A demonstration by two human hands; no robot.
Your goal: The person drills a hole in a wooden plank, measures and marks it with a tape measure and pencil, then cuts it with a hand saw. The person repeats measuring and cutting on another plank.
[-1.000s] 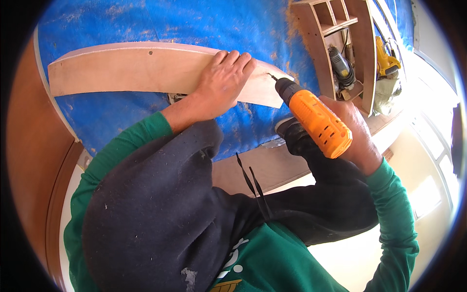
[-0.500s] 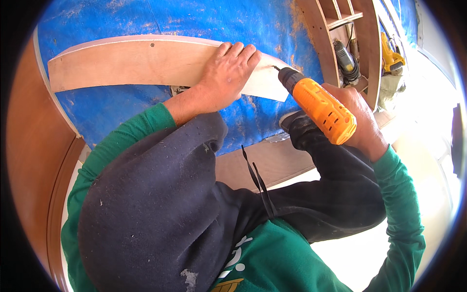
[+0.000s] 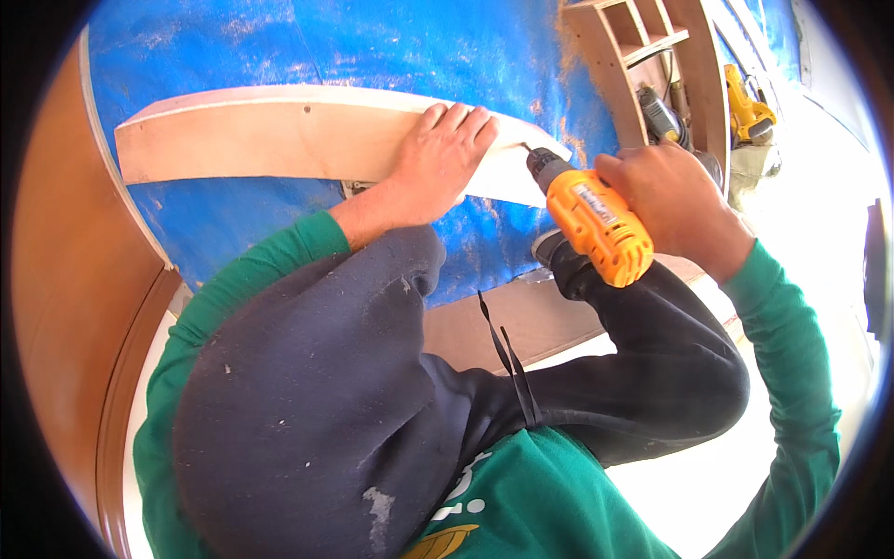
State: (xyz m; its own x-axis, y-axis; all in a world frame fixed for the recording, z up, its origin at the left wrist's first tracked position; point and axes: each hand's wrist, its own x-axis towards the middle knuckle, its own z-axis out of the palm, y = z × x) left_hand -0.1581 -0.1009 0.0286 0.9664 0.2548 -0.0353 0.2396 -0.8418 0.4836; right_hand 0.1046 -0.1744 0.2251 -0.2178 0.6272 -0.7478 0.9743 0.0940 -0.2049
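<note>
A curved plywood piece (image 3: pixel 251 140) lies across the blue sheet in front of me, a screw or hole showing near its upper edge. My left hand (image 3: pixel 442 154) presses on its right part, fingers bent over the far edge. In my right hand (image 3: pixel 675 191) is an orange cordless drill (image 3: pixel 601 219), gripped by its handle, which my fingers mostly hide. The drill's dark chuck points up and left, and its tip meets the wood near the right end. Whether the bit has entered the wood, I cannot tell.
A curved wooden frame with compartments (image 3: pixel 643 47) stands at the upper right, a corded power tool (image 3: pixel 659 116) inside it. Beyond it sits a yellow power tool (image 3: pixel 745 102). Dusty blue sheeting (image 3: pixel 372 42) covers the surface; a brown wooden panel (image 3: pixel 65 307) rises at the left.
The drill has rolled and steepened in my right hand, its rear swinging left and slightly nearer me. My left hand stays on the plywood piece; the whole view has shifted slightly.
</note>
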